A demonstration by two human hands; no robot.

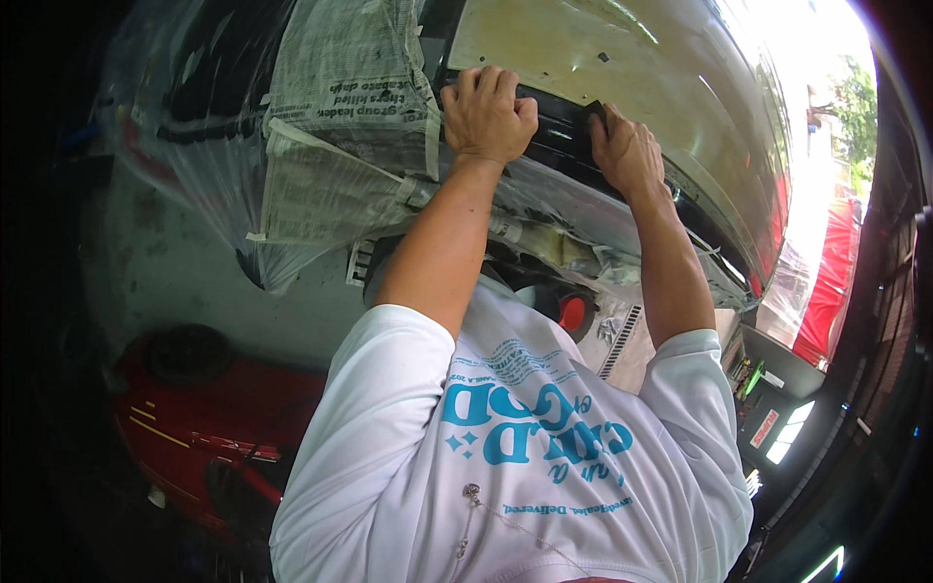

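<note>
A car body panel (544, 44) in dull gold-beige fills the top of the view, with a long glossy black strip (562, 131) along its near edge. My left hand (489, 115) is closed, its fingers curled down at the strip's left end, by the panel edge. Whatever is under those fingers is hidden. Farther right along the strip, my right hand (630, 154) is closed around a small dark flat piece (596, 111) that pokes out beside its fingers and touches the panel. Its kind is too unclear to name.
Newspaper masking (340, 97) and clear plastic film (185, 126) cover the vehicle to the left. More film hangs below the strip. A red car (209, 437) stands at lower left. On the right are a grey bin (782, 364) and red sheeting (828, 277).
</note>
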